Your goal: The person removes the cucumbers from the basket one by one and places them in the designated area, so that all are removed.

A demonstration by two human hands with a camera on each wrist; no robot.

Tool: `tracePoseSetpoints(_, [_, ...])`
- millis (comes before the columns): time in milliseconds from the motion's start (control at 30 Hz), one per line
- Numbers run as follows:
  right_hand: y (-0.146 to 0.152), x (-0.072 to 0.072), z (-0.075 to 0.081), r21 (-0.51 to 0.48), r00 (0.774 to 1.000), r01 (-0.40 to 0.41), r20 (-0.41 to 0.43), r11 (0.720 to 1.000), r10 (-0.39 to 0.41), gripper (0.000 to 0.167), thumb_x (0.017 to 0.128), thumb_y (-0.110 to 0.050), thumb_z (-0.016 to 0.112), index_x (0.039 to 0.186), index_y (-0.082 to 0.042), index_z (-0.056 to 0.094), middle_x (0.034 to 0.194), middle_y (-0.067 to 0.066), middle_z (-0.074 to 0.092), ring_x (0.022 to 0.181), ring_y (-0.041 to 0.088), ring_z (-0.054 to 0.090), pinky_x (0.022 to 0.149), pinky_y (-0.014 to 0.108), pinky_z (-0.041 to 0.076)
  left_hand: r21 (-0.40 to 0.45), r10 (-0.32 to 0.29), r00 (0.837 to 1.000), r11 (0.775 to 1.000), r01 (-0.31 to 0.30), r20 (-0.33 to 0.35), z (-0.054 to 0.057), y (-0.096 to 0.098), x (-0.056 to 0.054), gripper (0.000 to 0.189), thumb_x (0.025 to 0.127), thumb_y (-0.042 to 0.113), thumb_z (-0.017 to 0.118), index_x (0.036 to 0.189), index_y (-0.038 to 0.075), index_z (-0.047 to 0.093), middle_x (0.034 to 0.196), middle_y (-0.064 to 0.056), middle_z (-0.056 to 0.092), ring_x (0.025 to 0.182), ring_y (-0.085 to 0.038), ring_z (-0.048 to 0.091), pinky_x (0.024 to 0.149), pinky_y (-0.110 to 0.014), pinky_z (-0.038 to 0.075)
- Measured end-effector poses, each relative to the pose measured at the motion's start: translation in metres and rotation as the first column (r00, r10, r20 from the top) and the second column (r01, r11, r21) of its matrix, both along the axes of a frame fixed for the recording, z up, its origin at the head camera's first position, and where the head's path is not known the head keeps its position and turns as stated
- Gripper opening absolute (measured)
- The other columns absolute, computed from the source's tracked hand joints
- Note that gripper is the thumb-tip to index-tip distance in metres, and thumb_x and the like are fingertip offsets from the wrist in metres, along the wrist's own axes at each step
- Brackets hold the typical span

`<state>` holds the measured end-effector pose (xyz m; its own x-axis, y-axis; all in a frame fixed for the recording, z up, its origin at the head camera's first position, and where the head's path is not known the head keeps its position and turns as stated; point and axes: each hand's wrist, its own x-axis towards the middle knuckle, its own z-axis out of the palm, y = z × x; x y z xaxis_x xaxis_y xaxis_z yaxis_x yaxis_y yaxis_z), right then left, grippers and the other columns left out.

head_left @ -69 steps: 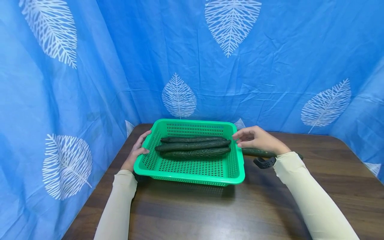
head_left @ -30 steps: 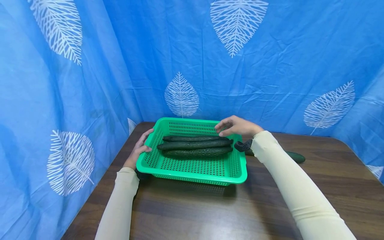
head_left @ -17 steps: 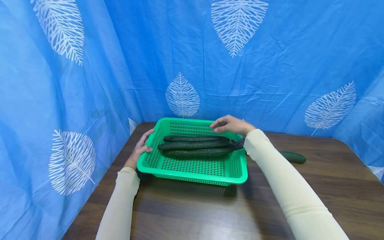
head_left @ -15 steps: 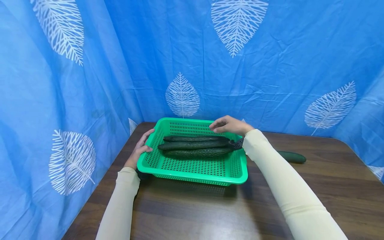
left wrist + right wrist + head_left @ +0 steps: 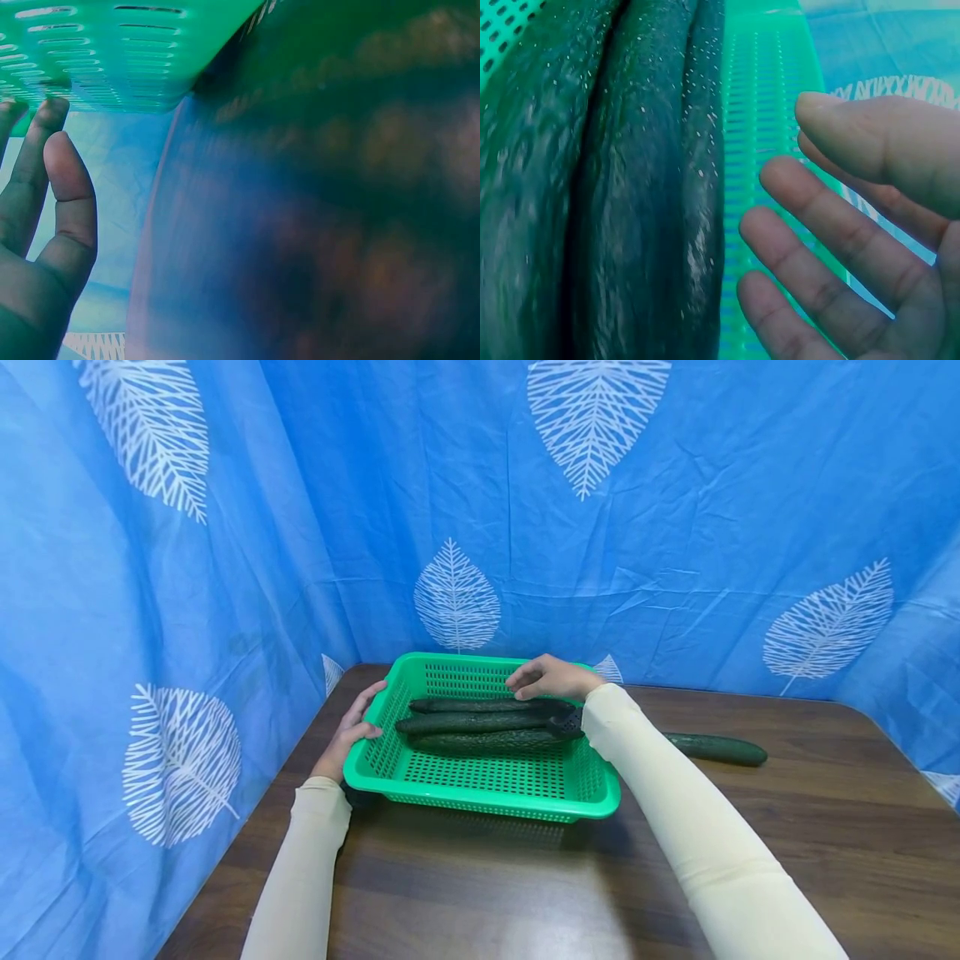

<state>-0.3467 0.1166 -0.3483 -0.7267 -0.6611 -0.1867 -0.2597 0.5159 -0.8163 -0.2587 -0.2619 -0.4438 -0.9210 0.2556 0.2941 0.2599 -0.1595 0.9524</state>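
Note:
A green plastic basket (image 5: pixel 480 807) with slotted sides stands on the table, three dark green cucumbers lying side by side in it: a back cucumber (image 5: pixel 472 705), a middle cucumber (image 5: pixel 465 723) and a front cucumber (image 5: pixel 480 743). My left hand (image 5: pixel 351 732) rests against the basket's left side, fingers extended along its wall (image 5: pixel 135 60). Over the back right part of the basket hovers my right hand (image 5: pixel 551 679), thumb and fingers apart and nothing between them. In the right wrist view its loosely bent fingers (image 5: pixel 840 240) point at the cucumbers without touching them.
Another cucumber (image 5: pixel 716 748) lies on the brown wooden table (image 5: pixel 480 893) right of the basket, partly hidden behind my right sleeve (image 5: pixel 675 810). A blue curtain (image 5: pixel 675 568) with white leaf prints hangs close behind the table and along its left.
My right hand has moved left from the basket's right rim to above the cucumbers' right part. The cucumber on the table is covered differently by my sleeve. My left hand stays put.

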Motion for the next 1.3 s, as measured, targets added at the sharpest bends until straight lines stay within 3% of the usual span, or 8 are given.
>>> tracePoseSetpoints(233, [-0.013, -0.004, -0.006, 0.054, 0.999, 0.022, -0.040, 0.998, -0.020, 0.044, 0.106, -0.002, 0.063, 0.147, 0.013, 0.057, 0.150, 0.030, 0.059, 0.140, 0.045, 0.056, 0.117, 0.054, 0.051, -0.015, 0.015, 1.000, 1.000, -0.015, -0.005, 0.001, 0.000, 0.000, 0.085, 0.088, -0.004, 0.041, 0.168, -0.010, 0.013, 0.145, 0.007, 0.053, 0.120, -0.008, 0.062, 0.096, -0.022, 0.055])
tracePoseSetpoints(400, [-0.019, -0.007, -0.012, 0.089, 0.998, 0.059, -0.014, 0.994, -0.058, 0.046, 0.107, -0.002, 0.062, 0.150, 0.012, 0.055, 0.153, 0.030, 0.056, 0.143, 0.044, 0.053, 0.119, 0.053, 0.049, -0.031, 0.030, 0.999, 0.999, -0.030, -0.014, 0.001, 0.000, 0.000, 0.084, 0.089, -0.004, 0.042, 0.168, -0.009, 0.017, 0.146, 0.007, 0.053, 0.120, -0.007, 0.062, 0.095, -0.022, 0.054])
tracePoseSetpoints(500, [-0.023, -0.007, -0.015, 0.117, 0.998, 0.066, -0.002, 0.991, -0.066, 0.048, 0.107, -0.005, 0.062, 0.153, 0.010, 0.053, 0.155, 0.029, 0.054, 0.145, 0.044, 0.051, 0.120, 0.054, 0.047, -0.043, 0.034, 0.999, 0.998, -0.035, -0.010, 0.001, 0.000, 0.000, 0.084, 0.089, -0.004, 0.041, 0.168, -0.010, 0.016, 0.151, -0.001, 0.049, 0.120, -0.006, 0.061, 0.094, -0.022, 0.053])
tracePoseSetpoints(700, [-0.028, -0.007, -0.019, 0.208, 0.998, 0.055, -0.002, 0.977, -0.055, 0.055, 0.108, -0.013, 0.064, 0.159, 0.004, 0.050, 0.163, 0.027, 0.047, 0.152, 0.043, 0.044, 0.123, 0.054, 0.044, -0.052, 0.035, 0.999, 0.998, -0.033, 0.026, 0.002, 0.000, -0.002, 0.086, 0.088, -0.003, 0.041, 0.169, -0.008, 0.013, 0.165, -0.033, 0.028, 0.121, -0.004, 0.060, 0.096, -0.022, 0.053])
tracePoseSetpoints(767, [-0.029, -0.007, -0.020, 0.236, 0.999, 0.049, -0.016, 0.971, -0.046, 0.056, 0.109, -0.015, 0.065, 0.160, 0.003, 0.050, 0.163, 0.028, 0.045, 0.153, 0.043, 0.042, 0.123, 0.055, 0.044, -0.054, 0.034, 0.999, 0.998, -0.032, 0.032, 0.002, 0.000, -0.002, 0.086, 0.089, -0.003, 0.040, 0.169, -0.008, 0.012, 0.166, -0.037, 0.024, 0.122, -0.005, 0.060, 0.099, -0.023, 0.053])
tracePoseSetpoints(867, [-0.029, -0.008, -0.022, 0.249, 0.999, 0.046, -0.034, 0.967, -0.039, 0.055, 0.109, -0.016, 0.065, 0.159, 0.002, 0.051, 0.163, 0.029, 0.046, 0.152, 0.044, 0.043, 0.122, 0.056, 0.044, -0.044, 0.026, 0.999, 0.999, -0.025, 0.033, 0.003, 0.000, -0.002, 0.085, 0.089, -0.003, 0.041, 0.169, -0.008, 0.012, 0.164, -0.031, 0.031, 0.123, -0.005, 0.060, 0.102, -0.024, 0.054])
tracePoseSetpoints(1067, [-0.030, -0.009, -0.023, 0.227, 0.998, 0.052, -0.053, 0.973, -0.041, 0.054, 0.107, -0.015, 0.067, 0.156, 0.004, 0.054, 0.160, 0.027, 0.050, 0.149, 0.043, 0.047, 0.120, 0.055, 0.047, -0.032, 0.019, 1.000, 0.999, -0.019, -0.015, 0.002, -0.002, -0.003, 0.083, 0.089, -0.004, 0.041, 0.166, -0.014, 0.013, 0.148, 0.002, 0.048, 0.120, -0.005, 0.061, 0.096, -0.024, 0.054])
tracePoseSetpoints(1300, [-0.030, -0.006, -0.024, 0.187, 0.995, 0.080, -0.072, 0.979, -0.068, 0.049, 0.105, -0.010, 0.071, 0.150, 0.006, 0.060, 0.154, 0.026, 0.057, 0.144, 0.042, 0.053, 0.116, 0.052, 0.052, -0.061, 0.037, 0.999, 0.997, -0.039, -0.037, 0.001, -0.003, -0.005, 0.083, 0.088, -0.004, 0.042, 0.166, -0.014, 0.016, 0.146, 0.007, 0.051, 0.116, -0.005, 0.061, 0.087, -0.022, 0.051])
